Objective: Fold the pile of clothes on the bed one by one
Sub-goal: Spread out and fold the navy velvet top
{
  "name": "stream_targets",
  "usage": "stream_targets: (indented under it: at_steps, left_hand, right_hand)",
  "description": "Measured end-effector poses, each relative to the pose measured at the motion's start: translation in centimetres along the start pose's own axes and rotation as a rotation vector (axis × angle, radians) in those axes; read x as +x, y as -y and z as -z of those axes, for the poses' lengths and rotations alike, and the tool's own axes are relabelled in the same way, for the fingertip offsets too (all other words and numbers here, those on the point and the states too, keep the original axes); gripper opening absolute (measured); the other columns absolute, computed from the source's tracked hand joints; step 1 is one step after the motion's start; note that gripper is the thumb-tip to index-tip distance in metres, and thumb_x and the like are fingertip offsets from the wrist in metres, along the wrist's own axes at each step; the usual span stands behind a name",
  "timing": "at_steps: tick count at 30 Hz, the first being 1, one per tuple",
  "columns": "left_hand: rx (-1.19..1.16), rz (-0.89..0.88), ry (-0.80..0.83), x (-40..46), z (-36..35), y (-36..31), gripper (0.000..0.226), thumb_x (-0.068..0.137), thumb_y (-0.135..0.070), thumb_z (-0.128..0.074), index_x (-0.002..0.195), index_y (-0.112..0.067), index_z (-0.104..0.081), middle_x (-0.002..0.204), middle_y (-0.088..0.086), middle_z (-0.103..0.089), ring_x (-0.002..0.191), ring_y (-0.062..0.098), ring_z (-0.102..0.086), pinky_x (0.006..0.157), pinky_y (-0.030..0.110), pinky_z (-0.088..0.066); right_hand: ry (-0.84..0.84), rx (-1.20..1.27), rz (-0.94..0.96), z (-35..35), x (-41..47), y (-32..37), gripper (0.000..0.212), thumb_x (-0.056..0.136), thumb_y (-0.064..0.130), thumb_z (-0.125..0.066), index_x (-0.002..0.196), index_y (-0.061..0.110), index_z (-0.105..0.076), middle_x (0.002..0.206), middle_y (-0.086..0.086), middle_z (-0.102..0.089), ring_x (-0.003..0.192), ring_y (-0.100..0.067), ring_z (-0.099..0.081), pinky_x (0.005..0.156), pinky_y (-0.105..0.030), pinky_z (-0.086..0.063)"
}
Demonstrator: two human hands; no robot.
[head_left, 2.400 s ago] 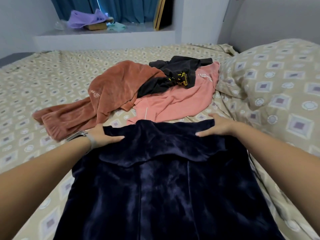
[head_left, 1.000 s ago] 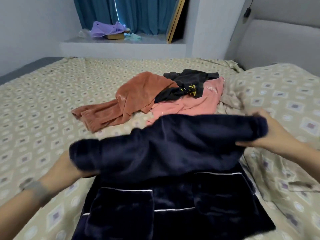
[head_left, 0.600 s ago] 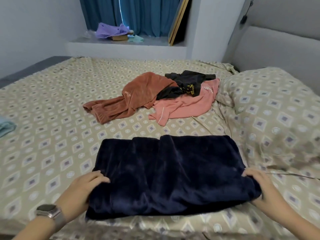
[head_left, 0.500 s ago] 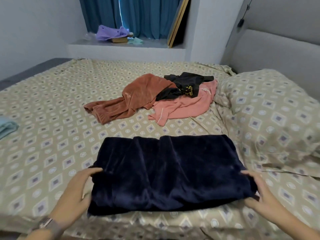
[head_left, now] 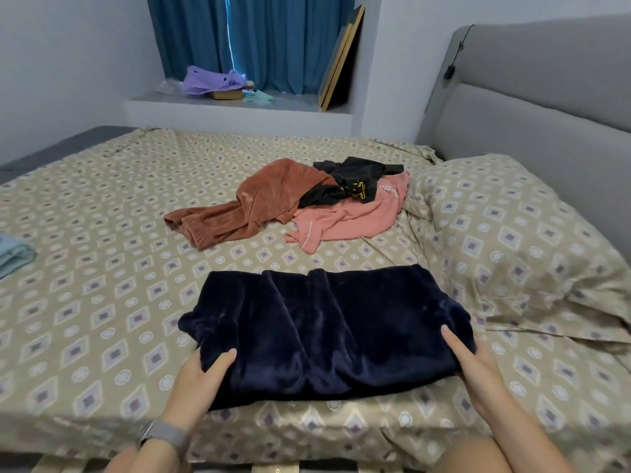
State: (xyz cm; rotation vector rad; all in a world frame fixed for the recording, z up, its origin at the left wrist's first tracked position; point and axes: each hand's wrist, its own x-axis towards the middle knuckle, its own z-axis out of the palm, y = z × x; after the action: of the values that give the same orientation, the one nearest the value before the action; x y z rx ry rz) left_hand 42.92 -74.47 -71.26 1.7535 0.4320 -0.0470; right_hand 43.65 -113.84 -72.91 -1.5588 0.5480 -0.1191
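Observation:
A folded navy velvet garment (head_left: 324,329) lies near the bed's front edge. My left hand (head_left: 201,380) grips its near left corner, thumb on top and fingers tucked under the fabric. My right hand (head_left: 474,367) grips the near right corner the same way. Farther back lies the pile: a rust-brown garment (head_left: 259,199), a black garment with yellow print (head_left: 351,182) on top, and a pink garment (head_left: 351,216) beneath it.
The patterned bed sheet (head_left: 102,268) covers the bed. A pillow (head_left: 512,240) lies at the right against a grey headboard (head_left: 546,107). Light blue folded cloth (head_left: 13,256) sits at the left edge. A window ledge (head_left: 239,104) behind holds a purple bag.
The navy garment's top half was folded down toward me, making a compact rectangle. Both hands then shifted onto its near corners, thumbs now on top.

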Motion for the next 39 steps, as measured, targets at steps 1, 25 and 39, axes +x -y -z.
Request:
stream_targets:
  at_steps: [1, 25, 39]
  left_hand:
    - [0.045, 0.036, -0.018, 0.2, 0.3, 0.5, 0.008, 0.091, -0.022, -0.062, 0.098, -0.021, -0.066, 0.097, 0.003, -0.072, 0.095, 0.025, -0.065, 0.089, 0.044, -0.05]
    - [0.169, 0.24, 0.001, 1.1, 0.8, 0.7, 0.022, 0.085, -0.017, -0.067, 0.096, 0.0, -0.059, 0.081, 0.009, -0.065, 0.083, 0.028, -0.063, 0.074, 0.035, -0.047]
    - [0.415, 0.08, -0.114, 12.9, -0.8, -2.9, 0.062, 0.063, -0.074, -0.07, 0.086, -0.017, -0.068, 0.085, 0.002, -0.07, 0.083, 0.024, -0.066, 0.074, 0.038, -0.054]
  right_hand:
    - [-0.094, -0.047, -0.001, 0.3, 0.1, -0.4, 0.043, 0.083, 0.04, -0.072, 0.117, 0.016, -0.063, 0.109, -0.004, -0.07, 0.104, -0.024, -0.065, 0.09, -0.041, -0.051]
    - [-0.218, -0.687, -0.188, 1.9, 1.4, -3.4, 0.052, 0.085, 0.054, -0.063, 0.098, 0.004, -0.064, 0.097, -0.016, -0.067, 0.088, -0.032, -0.063, 0.072, -0.037, -0.047]
    - [-0.01, -0.79, -0.108, -4.1, 10.2, 4.8, 0.078, 0.068, 0.071, -0.07, 0.094, -0.002, -0.071, 0.088, -0.018, -0.072, 0.077, -0.03, -0.068, 0.068, -0.036, -0.052]
